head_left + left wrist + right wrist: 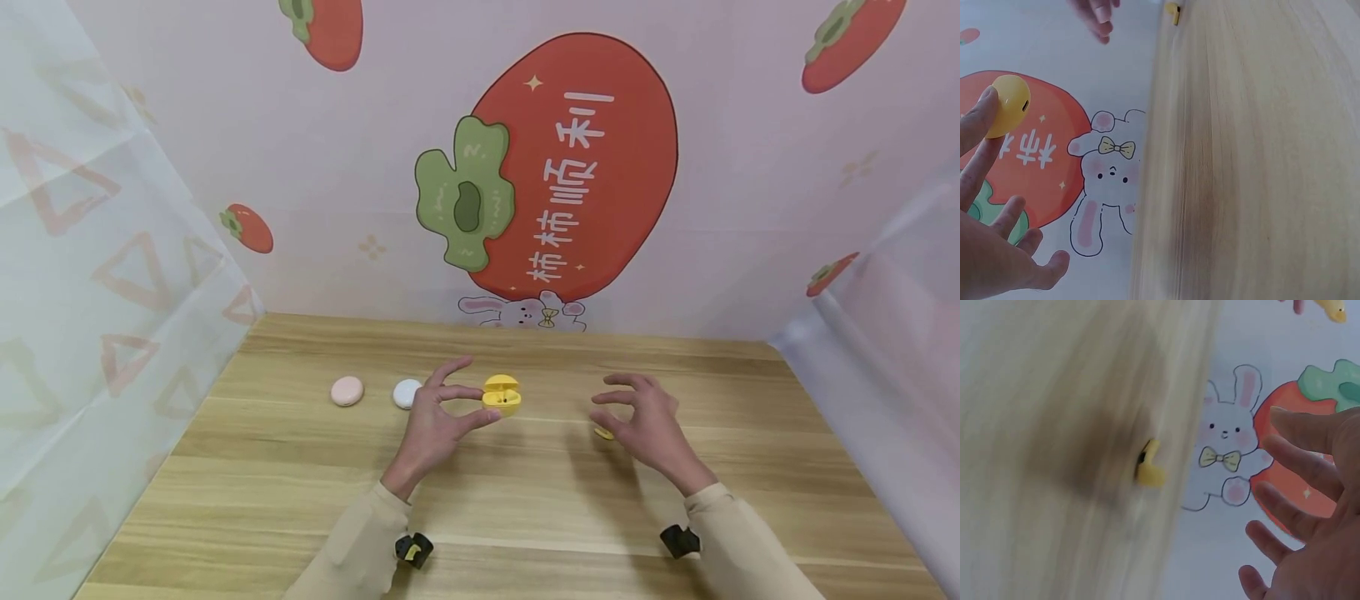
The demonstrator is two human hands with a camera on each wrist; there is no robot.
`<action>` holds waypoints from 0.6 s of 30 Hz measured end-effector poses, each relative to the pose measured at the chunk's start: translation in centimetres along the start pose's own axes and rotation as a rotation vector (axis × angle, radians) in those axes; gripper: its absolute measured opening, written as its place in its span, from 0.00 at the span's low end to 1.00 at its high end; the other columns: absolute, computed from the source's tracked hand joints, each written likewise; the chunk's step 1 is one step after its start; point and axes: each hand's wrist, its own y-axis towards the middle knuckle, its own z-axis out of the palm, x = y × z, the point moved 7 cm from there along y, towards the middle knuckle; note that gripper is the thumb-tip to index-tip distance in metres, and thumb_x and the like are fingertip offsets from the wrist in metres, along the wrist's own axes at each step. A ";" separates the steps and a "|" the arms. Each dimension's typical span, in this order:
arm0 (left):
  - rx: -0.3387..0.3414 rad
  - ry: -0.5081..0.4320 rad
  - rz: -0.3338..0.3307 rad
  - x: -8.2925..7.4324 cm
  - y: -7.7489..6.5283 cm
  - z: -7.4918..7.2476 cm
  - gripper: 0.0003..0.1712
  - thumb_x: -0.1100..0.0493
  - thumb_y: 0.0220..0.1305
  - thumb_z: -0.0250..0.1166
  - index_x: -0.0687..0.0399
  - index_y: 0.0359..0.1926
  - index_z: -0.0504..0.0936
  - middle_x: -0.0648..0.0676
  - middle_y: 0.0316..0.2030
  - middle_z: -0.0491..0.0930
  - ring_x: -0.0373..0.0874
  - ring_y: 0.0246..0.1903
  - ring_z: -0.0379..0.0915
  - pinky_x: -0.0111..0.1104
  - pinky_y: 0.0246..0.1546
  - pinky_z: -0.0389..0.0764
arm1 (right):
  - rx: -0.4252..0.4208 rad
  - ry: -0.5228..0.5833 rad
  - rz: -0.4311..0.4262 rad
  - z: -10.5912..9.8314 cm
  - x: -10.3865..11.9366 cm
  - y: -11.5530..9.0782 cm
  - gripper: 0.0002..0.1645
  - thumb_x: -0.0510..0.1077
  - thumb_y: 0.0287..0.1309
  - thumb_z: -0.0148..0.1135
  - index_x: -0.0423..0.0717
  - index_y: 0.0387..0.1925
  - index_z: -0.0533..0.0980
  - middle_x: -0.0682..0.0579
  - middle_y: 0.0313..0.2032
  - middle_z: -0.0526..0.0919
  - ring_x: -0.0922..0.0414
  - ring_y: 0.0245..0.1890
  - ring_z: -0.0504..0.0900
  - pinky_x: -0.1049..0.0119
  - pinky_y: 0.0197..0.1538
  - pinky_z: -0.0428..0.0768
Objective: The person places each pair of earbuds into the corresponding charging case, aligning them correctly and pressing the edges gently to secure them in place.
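Between thumb and fingers my left hand (pixel 437 422) pinches a yellow earbud case (pixel 501 403), raised above the table. Its lid (pixel 501 382) is flipped up, and a dark spot shows inside. The left wrist view catches the rounded yellow case (pixel 1011 106) against the backdrop. My right hand (pixel 643 419) hovers over a single yellow earbud (pixel 603 433), its fingers spread and holding nothing. Seen from the right wrist, the earbud (pixel 1151 470) lies on the wood, apart from the fingertips (pixel 1280 415).
On the wooden table (pixel 315 492), a pink round case (pixel 347 391) and a white round case (pixel 406 393) lie left of my left hand. A printed backdrop (pixel 337 167) stands along the back edge, with pale sheets (pixel 105 250) at the sides.
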 end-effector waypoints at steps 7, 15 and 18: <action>-0.002 0.004 -0.001 0.0 0.0 -0.1 0.14 0.56 0.50 0.82 0.58 0.36 0.92 0.48 0.67 0.71 0.53 0.71 0.57 0.60 0.69 0.54 | 0.040 -0.092 0.046 0.0 -1.9 -1.0 0.11 0.39 0.53 0.77 0.40 0.38 0.88 0.35 0.54 0.80 0.30 0.60 0.67 0.25 0.55 0.53; 0.007 -0.016 0.010 0.0 0.0 -0.1 0.12 0.57 0.50 0.82 0.57 0.35 0.92 0.49 0.67 0.71 0.54 0.71 0.56 0.60 0.68 0.54 | 0.108 -0.144 0.104 0.7 -3.7 -1.8 0.09 0.42 0.53 0.77 0.41 0.35 0.88 0.35 0.53 0.81 0.28 0.59 0.66 0.27 0.53 0.52; 0.008 -0.014 0.013 -0.1 -0.1 0.0 0.12 0.56 0.50 0.82 0.57 0.35 0.92 0.50 0.67 0.71 0.55 0.71 0.56 0.61 0.68 0.54 | 0.129 -0.156 0.110 0.9 -3.9 -1.9 0.08 0.42 0.53 0.76 0.42 0.35 0.89 0.35 0.54 0.81 0.27 0.60 0.65 0.26 0.53 0.51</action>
